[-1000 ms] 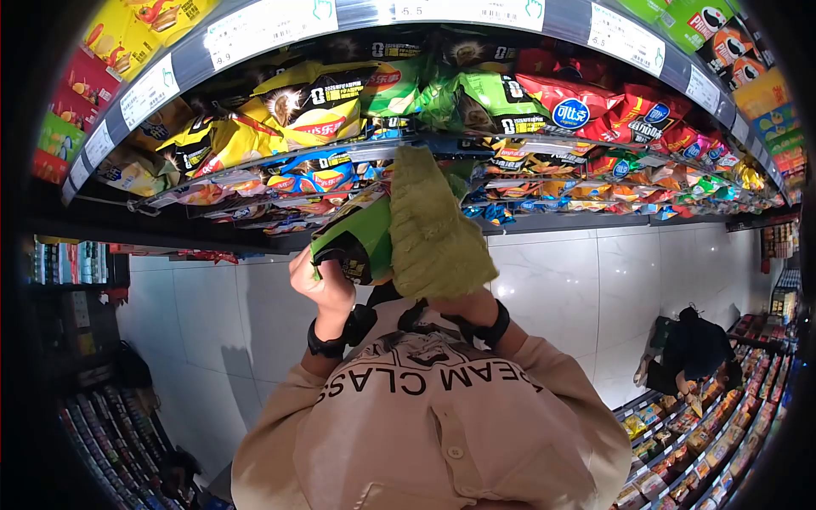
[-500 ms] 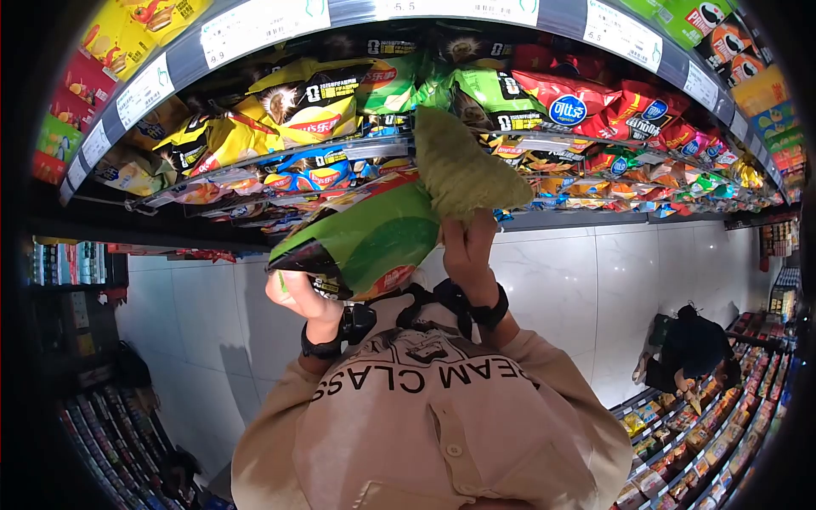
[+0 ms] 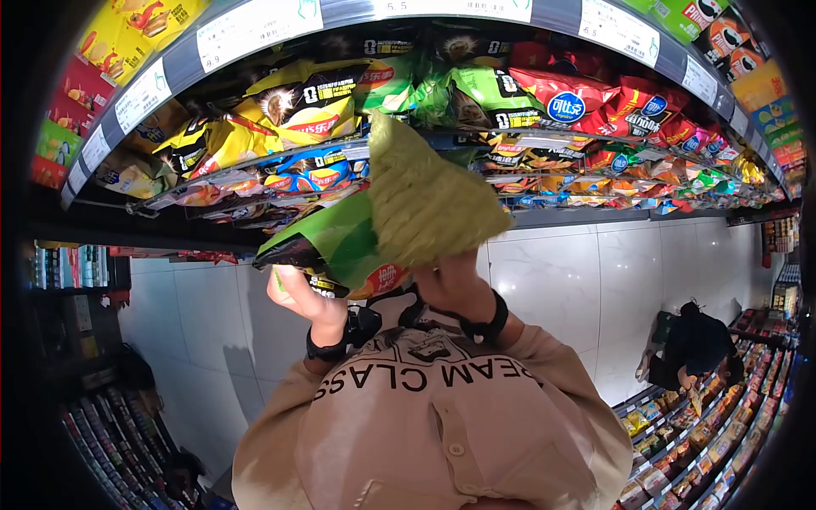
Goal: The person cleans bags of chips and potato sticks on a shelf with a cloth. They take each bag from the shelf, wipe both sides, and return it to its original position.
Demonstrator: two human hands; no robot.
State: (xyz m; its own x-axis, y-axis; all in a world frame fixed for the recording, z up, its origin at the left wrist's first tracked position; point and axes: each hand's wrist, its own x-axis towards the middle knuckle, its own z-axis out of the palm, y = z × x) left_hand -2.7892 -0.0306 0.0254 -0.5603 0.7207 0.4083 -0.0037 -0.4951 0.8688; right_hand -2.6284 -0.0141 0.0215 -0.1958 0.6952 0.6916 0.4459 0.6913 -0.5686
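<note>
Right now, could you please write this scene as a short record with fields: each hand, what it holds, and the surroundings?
Left hand: the hand grips a green snack bag at its near end
Right hand: the hand holds an olive-green cloth at its lower edge, fingers partly hidden
Overlap: cloth hides part of the bag; contact cannot be told
Shelf in front: yellow packets on the left, red packets on the right
Floor: pale tiles
Nearby: another person, lower right, beside stocked shelves

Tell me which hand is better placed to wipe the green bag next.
Right, I'd judge: the right hand holds the olive cloth, which overlaps the green bag in view, while the left hand grips the bag's left end.
</note>
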